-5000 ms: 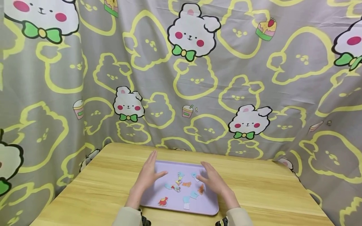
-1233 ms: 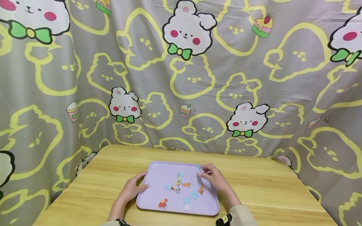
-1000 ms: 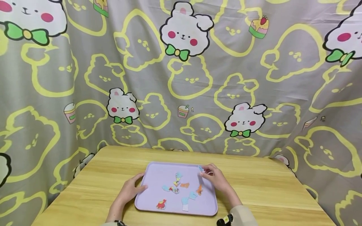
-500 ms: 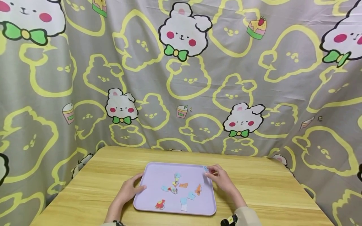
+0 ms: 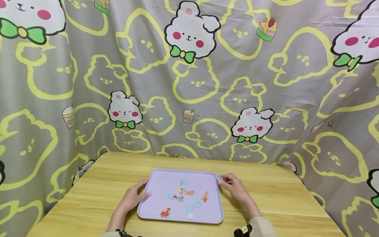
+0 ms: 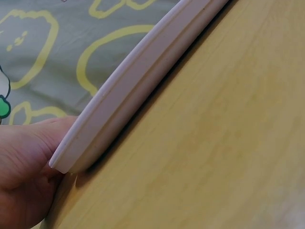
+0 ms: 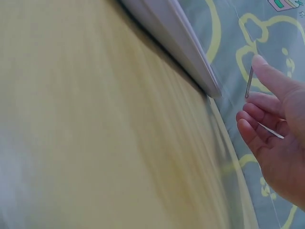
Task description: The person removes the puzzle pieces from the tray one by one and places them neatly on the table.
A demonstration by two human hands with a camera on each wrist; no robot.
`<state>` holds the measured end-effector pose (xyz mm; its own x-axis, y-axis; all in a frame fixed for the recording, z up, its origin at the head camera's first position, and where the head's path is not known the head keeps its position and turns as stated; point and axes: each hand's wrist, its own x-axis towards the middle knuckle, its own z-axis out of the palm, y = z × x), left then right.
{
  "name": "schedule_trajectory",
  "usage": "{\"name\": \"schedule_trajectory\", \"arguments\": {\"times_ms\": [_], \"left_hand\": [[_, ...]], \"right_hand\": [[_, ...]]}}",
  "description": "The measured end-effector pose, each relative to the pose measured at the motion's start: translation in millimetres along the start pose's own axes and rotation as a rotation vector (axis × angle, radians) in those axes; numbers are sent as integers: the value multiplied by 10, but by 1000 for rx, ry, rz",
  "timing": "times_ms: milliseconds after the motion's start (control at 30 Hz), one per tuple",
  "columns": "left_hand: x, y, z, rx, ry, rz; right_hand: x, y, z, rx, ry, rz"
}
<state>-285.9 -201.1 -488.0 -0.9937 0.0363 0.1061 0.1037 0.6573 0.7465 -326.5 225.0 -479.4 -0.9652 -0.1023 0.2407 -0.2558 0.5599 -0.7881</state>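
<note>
Patterned curtain [image 5: 195, 82] behind, wood table [image 5: 88, 184] beneath. Dial convention: 12 at the far edge of the tray [image 5: 160, 181]. From my feed, the right hand [image 5: 236, 187] pinches the blue piece [image 5: 219, 177] between thumb and fingertip at the tray's 2 o'clock corner; over tray or table, I cannot tell. Left hand [image 5: 132, 197] holds the tray at 9, thumb over the rim, other fingers partly hidden.

Risks, my judgement: the pinch takes little of so thin a piece, so a small slip could drop it outside the rim; a left-hand tug could shift the loose contents.

Tray contents: red scrap [image 5: 165, 212] at 7, orange scrap [image 5: 205, 197] at 3, blue-white scraps [image 5: 198, 203] at 4 to 5, mixed cluster [image 5: 179, 197] near centre.
</note>
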Motion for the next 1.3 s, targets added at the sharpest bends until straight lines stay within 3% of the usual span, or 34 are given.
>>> {"name": "schedule_trajectory", "arguments": {"times_ms": [567,1300], "left_hand": [[3,-42,5,-6,-12,5],[-8,0,-7,-5,10,15]], "right_hand": [[-62,144,-172,-44,11,57],[4,96,-93,-252,-49,-31]]}}
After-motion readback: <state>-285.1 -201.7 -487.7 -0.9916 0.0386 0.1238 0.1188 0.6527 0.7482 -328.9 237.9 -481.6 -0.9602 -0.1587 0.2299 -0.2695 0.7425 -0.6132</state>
